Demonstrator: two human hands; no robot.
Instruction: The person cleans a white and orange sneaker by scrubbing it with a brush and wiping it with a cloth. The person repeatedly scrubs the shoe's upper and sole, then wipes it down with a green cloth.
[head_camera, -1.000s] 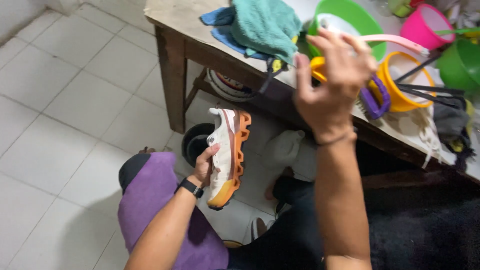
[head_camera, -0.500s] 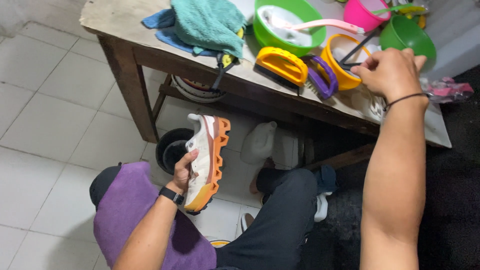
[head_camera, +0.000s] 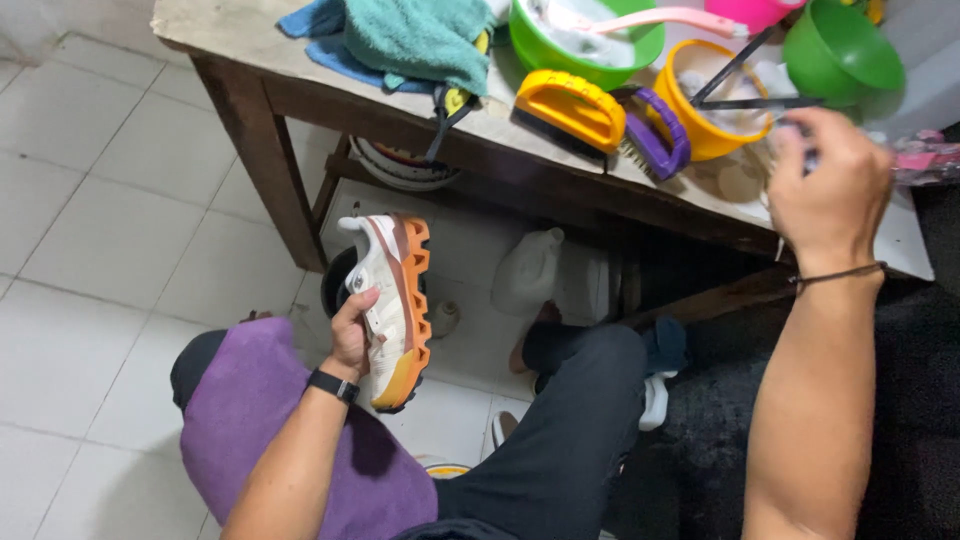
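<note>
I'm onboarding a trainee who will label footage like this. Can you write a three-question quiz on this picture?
1. True or false: the left hand holds a white and orange shoe.
2. Which brush lies nearer the yellow bowl? A: the orange brush. B: the purple brush.
3. Fill in: a teal towel lies on the wooden ____.

Key
1. True. It grips the shoe by its side, below the table edge.
2. B. The purple brush lies beside the bowl; the orange one is further left.
3. Table. The right hand is over its right end; what it holds is blurred.
</note>
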